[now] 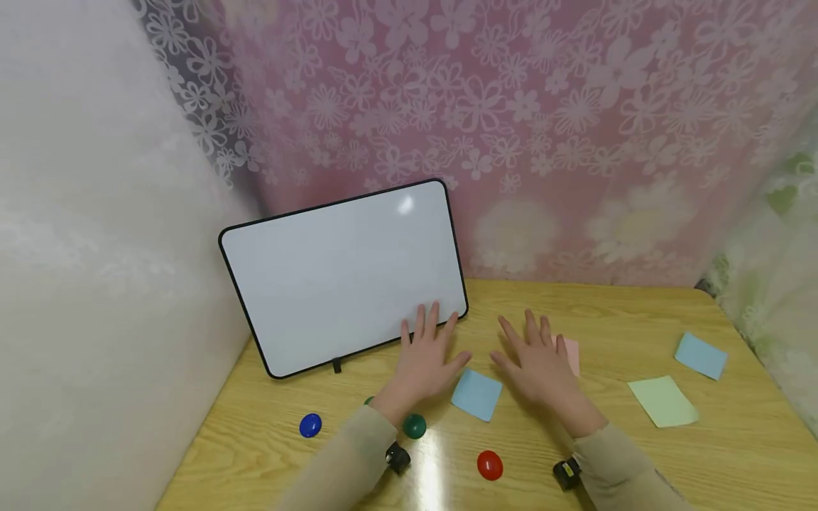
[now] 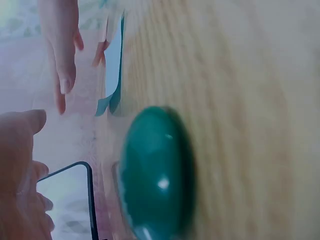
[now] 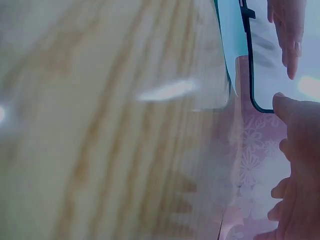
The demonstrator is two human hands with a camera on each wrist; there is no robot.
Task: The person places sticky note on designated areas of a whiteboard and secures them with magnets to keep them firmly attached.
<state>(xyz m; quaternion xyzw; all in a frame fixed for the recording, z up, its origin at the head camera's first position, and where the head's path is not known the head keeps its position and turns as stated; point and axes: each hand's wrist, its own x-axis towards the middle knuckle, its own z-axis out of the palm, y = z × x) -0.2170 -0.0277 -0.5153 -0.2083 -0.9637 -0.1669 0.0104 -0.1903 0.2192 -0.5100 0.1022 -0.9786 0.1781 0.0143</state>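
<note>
My left hand [image 1: 424, 362], fingers spread, is over the table beside the lower right corner of a whiteboard [image 1: 345, 277] with a black frame. My right hand [image 1: 540, 365] is spread as well, over the table to the right, partly covering a pink sticky note [image 1: 571, 355]. Neither hand holds anything. Between them lies a blue sticky note [image 1: 476, 394], one edge curled up in the left wrist view. A green round magnet [image 1: 415, 426] lies by my left wrist, and a second green one [image 1: 368, 401] is mostly hidden behind it.
A blue round magnet [image 1: 310, 425] lies at the left and a red one [image 1: 490, 465] near the front. To the right are a green sticky note [image 1: 664, 402] and another blue note [image 1: 701, 355]. The whiteboard leans at the back, before a pink floral curtain [image 1: 511, 142].
</note>
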